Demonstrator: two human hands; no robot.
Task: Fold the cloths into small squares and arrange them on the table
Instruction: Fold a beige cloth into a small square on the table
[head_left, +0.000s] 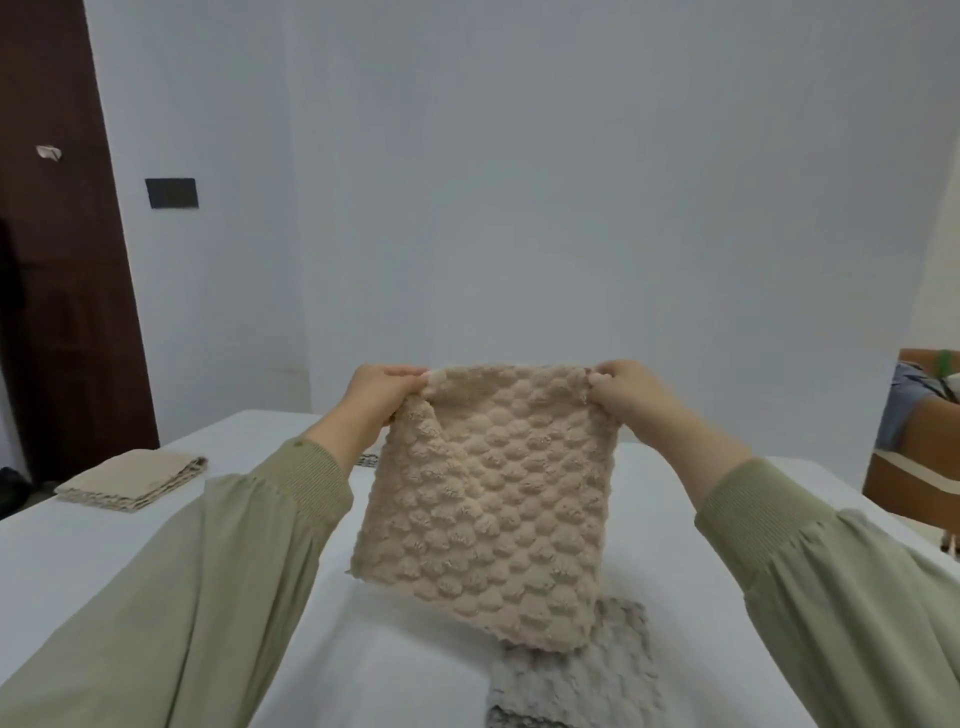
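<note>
1. Behind everything, a big pale wall (519, 182) fills the back, with a brown door (57, 312) at its left side.
2. A white table (78, 561) stretches out below the wall.
3. Two green sleeves (208, 597) reach out over the table.
4. A bumpy beige cloth (493, 509) hangs in the air over the middle of the table.
5. A grey cloth (576, 680) lies flat on the table, below the beige cloth's bottom edge.
6. A pile of folded cloths (130, 480) sits near the table's left edge, well apart from the others.
7. The left hand (382, 397) pinches the beige cloth's top left corner, fingers squeezed tight on it.
8. The right hand (626, 392) pinches the top right corner the same way.
</note>
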